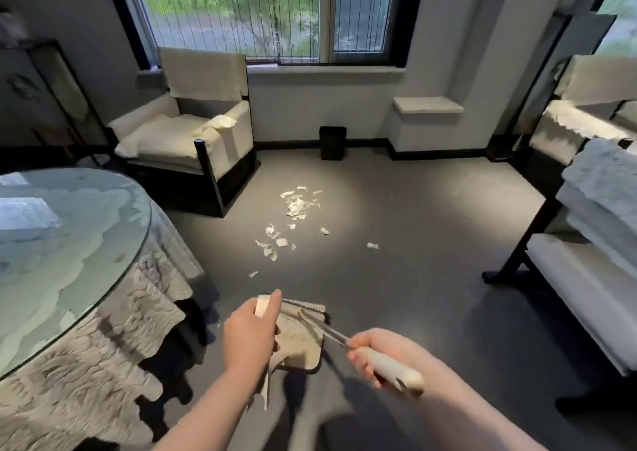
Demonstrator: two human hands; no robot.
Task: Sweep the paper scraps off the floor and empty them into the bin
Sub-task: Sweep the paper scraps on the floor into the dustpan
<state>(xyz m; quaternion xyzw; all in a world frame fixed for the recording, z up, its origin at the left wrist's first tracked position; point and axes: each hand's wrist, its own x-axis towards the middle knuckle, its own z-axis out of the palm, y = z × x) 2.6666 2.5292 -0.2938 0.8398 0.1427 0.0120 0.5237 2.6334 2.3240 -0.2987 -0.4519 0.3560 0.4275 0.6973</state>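
Note:
White paper scraps (297,206) lie scattered on the grey floor, in a dense heap at the middle with several loose pieces trailing toward me. A black bin (333,142) stands against the far wall under the window. My left hand (251,330) grips the cream handle of a beige dustpan (299,338), held low in front of me. My right hand (374,353) holds the cream handle of a broom (391,368); its metal shaft runs forward over the dustpan. Both tools are short of the scraps.
A round glass-topped table (62,243) with a lace cloth is close on my left. A cream armchair (186,133) stands at the back left, a dark-framed bench (579,278) with folded blankets on the right. A low ledge (427,107) juts out beside the bin.

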